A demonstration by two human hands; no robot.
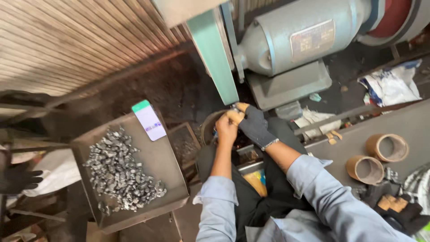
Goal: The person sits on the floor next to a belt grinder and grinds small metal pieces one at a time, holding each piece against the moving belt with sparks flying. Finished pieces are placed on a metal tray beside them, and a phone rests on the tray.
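Note:
My left hand (227, 127), bare with tan wraps on the fingertips, and my right hand (254, 126), in a dark glove with a tan fingertip, meet just below the lower end of a green sanding belt (213, 54). Together the fingers pinch a small metal piece (234, 107) close to the belt; it is mostly hidden by the fingers. To the left stands a grey metal tray (172, 168) with a heap of several small shiny metal pieces (118, 172). A phone (149, 120) with a lit screen leans on the tray's far rim.
A big grey motor (291, 42) sits on its base right of the belt. Two cardboard tape cores (387, 147) (365, 170) lie on a grey bench at right, dark gloves (401, 209) below them. Another person's gloved hand (19, 178) is at the far left.

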